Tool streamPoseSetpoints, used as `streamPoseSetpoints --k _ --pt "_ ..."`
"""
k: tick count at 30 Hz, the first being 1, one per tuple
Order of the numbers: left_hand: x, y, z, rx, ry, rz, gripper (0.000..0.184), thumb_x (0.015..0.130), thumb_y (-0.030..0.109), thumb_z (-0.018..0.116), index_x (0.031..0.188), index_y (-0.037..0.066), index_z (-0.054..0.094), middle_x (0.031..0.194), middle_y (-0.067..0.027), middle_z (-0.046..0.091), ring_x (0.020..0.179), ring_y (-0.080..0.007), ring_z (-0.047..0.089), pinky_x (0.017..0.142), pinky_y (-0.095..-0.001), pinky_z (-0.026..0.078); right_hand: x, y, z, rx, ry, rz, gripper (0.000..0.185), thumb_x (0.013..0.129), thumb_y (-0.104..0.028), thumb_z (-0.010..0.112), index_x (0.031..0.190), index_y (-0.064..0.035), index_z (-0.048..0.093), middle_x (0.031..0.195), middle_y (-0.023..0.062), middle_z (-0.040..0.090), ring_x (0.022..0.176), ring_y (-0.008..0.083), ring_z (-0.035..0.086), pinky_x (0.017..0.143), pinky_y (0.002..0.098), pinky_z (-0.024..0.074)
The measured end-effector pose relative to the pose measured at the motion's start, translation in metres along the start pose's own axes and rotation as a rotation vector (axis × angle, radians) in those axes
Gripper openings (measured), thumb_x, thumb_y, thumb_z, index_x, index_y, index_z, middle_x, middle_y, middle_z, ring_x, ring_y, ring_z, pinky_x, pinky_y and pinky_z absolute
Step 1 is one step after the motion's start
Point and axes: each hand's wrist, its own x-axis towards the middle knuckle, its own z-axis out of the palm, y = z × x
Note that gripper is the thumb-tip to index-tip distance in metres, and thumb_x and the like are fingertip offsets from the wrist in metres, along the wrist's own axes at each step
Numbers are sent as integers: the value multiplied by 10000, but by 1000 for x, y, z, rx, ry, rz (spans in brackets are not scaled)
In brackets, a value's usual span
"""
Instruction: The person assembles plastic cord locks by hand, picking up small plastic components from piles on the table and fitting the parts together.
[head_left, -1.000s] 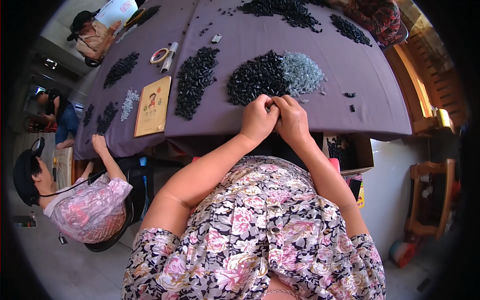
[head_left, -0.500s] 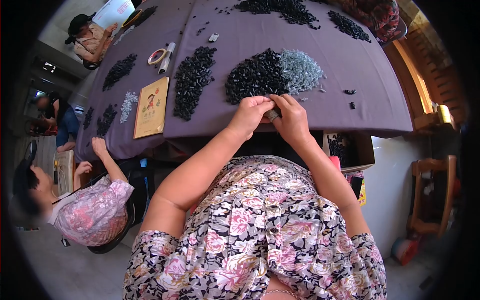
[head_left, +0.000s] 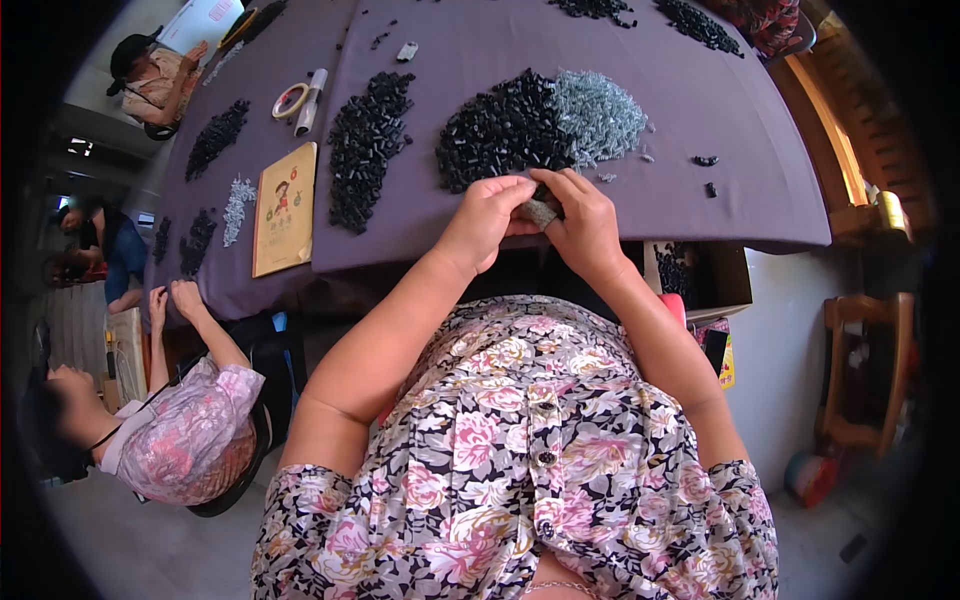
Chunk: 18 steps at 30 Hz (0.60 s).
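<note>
Near the table's front edge, my left hand [head_left: 487, 218] and my right hand [head_left: 585, 222] meet with bent fingers and fingertips pressed close together. Between them shows a small black piece [head_left: 541, 191], mostly covered by the fingers, so its shape is unclear. A grey wrap [head_left: 540, 213] sits around a finger beside it. Just beyond my hands lies a heap of small black plastic parts [head_left: 500, 130], touching a heap of small clear parts [head_left: 600, 115] on its right. Another long pile of black parts [head_left: 368, 150] is to the left.
A yellowish booklet [head_left: 285, 215], a tape roll [head_left: 290, 101] and a clear roll [head_left: 311, 102] lie on the left of the purple-grey tablecloth [head_left: 720, 110]. Below the table edge on the right is a box [head_left: 725, 280] with black parts. A co-worker [head_left: 190, 430] sits at my left.
My hands have opened a little between the fingers, showing the black piece and more of the grey wrap. The view has shifted slightly. The co-worker's hands at left have come together.
</note>
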Motion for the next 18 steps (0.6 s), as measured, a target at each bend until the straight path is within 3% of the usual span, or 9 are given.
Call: streamPoseSetpoints --k 11,15,18 --pt "-11 4 13 78 -29 31 206 959 163 567 1058 -2 641 946 -41 670 823 -99 648 754 -260 548 0 -5 -12 3 -30 -22 423 666 -40 716 1078 -26 625 903 129 620 818 328 632 690 399 521" --pt "-12 2 11 27 -30 10 194 959 140 567 1057 -12 637 946 -41 668 829 -101 649 762 -252 547 7 -12 -18 41 -128 63 415 684 -32 719 1088 -9 626 894 131 615 817 333 627 695 395 519" --pt "-11 8 6 -47 -29 -20 189 965 117 550 1068 -21 627 973 -55 672 850 -104 648 750 -237 544 17 -26 -28 220 -281 321 474 729 20 687 1192 -13 593 914 124 600 814 276 623 697 356 508"
